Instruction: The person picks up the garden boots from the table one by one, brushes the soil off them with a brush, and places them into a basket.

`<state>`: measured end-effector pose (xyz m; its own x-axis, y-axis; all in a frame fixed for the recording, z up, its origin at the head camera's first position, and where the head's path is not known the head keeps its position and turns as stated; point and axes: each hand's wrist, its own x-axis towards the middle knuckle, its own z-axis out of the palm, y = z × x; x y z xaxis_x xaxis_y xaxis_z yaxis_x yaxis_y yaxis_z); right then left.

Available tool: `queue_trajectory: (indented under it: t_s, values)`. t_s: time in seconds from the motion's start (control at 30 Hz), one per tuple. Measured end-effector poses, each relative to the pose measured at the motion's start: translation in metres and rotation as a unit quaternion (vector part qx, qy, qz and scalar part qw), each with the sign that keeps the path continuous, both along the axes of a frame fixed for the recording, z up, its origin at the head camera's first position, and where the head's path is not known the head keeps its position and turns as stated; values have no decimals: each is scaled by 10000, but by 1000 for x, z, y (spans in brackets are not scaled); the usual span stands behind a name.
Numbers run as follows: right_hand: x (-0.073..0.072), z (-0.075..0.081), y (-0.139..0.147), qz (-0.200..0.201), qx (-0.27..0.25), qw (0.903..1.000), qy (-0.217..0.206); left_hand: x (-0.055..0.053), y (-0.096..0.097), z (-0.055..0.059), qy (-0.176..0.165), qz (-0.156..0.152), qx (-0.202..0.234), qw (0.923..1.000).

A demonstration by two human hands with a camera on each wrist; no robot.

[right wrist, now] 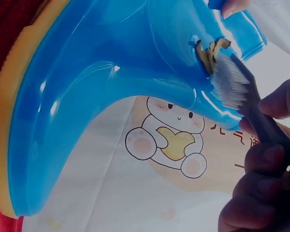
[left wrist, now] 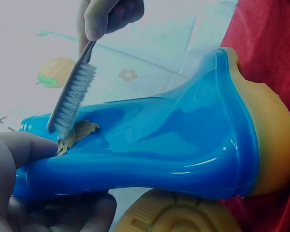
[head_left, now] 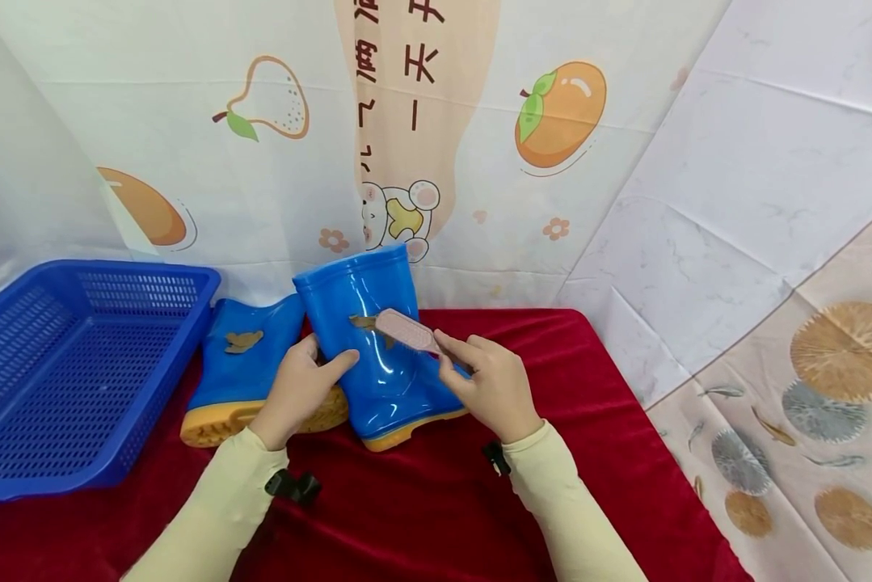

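Observation:
A blue rain boot [head_left: 370, 283] with a yellow sole stands slightly tilted on the red cloth. My left hand [head_left: 299, 392] grips its shaft, thumb on the near side and fingers behind. A brown, mud-like patch [left wrist: 82, 133] marks the shaft close to my left thumb. With my right hand [head_left: 495, 386] I hold a scrubbing brush [head_left: 406, 330] by its handle. Its white bristles [right wrist: 229, 82] touch the brown patch in the right wrist view. A second blue boot [head_left: 221, 376], also with a brown patch, lies to the left, partly hidden behind my left hand.
At the left stands a blue plastic basket [head_left: 108, 461] with perforated sides. Red cloth [head_left: 406, 517] covers the table, whose right edge slopes down to the front. A printed white curtain [head_left: 479, 267] hangs close behind the boots.

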<state>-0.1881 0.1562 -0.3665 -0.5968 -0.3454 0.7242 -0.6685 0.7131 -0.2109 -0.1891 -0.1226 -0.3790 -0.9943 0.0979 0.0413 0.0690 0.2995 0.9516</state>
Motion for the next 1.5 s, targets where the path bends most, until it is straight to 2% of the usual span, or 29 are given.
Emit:
queue_trajectory:
  t_s: [0.17, 0.33, 0.47, 0.53, 0.67, 0.87, 1.03, 1.17, 1.3, 1.4, 1.5]
  values:
    - [0, 0, -1, 8, -147, 9998, -158, -1, -1, -1, -32, -54, 3, 10000]
    - [1, 1, -4, 331, -290, 9988, -224, 0, -1, 0, 122, -312, 50, 9994]
    - [0, -1, -7, 683, -10, 9973, -259, 2, 0, 0, 276, -526, -78, 9982]
    - [1, -1, -8, 735, 144, 9965, -360, 3, 1, 0, 356, -567, -146, 9976]
    - [2, -2, -7, 469, 305, 9968, -568, 2, 0, 0, 409, -407, -196, 9981]
    - [3, -3, -4, -6, 540, 9951, -834, -1, -4, -2, 175, -143, 112, 9997]
    - [3, 0, -4, 48, 272, 9977, -626, -2, -6, 1, 246, -190, 182, 9994]
    - [3, 1, -5, 506, -7, 9980, -378, 1, -7, 3, 430, -293, -124, 9986]
    - [3, 1, -8, 866, 7, 9959, -275, 3, -6, 4, 581, -415, -430, 9965]
    - [3, 0, -8, 762, 89, 9968, -222, 4, -4, 5, 586, -432, -555, 9958]
    - [2, -2, -7, 493, 148, 9984, -229, 4, -5, 6, 516, -297, -625, 9963]
